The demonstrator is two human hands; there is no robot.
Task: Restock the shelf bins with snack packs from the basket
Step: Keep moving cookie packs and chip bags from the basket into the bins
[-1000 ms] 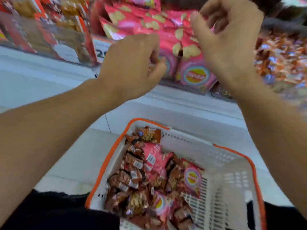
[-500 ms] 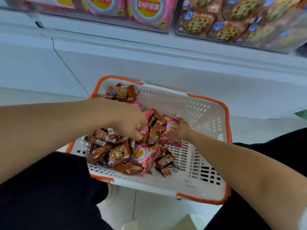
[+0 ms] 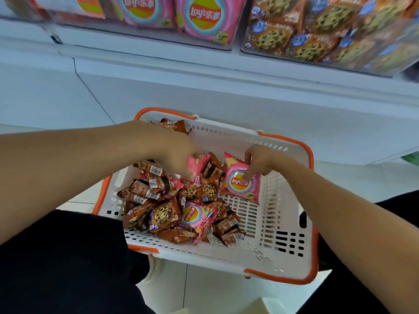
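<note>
A white basket with an orange rim [image 3: 283, 252] sits on the floor between my knees, holding several brown cookie packs [image 3: 163, 215] and pink chip packs. My right hand [image 3: 260, 160] pinches the top of a pink chip pack [image 3: 241, 183] at the basket's right side. My left hand [image 3: 172, 152] is blurred over the pile, its fingers on another pink chip pack [image 3: 197, 165]. On the shelf above, one clear bin holds pink chip packs [image 3: 204, 17] and the bin to its right holds cookie packs [image 3: 317, 30].
The white shelf front [image 3: 226, 87] runs across the view just behind the basket. My black-trousered legs [image 3: 68, 257] flank the basket on both sides. Pale floor tiles [image 3: 215, 291] show in front of it. Something green [image 3: 411, 158] shows at the right edge.
A second ago both hands were up at the pink chip bin; they dropped into the basket. Since half a second ago my right hand has closed on a pink pack and lifted it clear.
</note>
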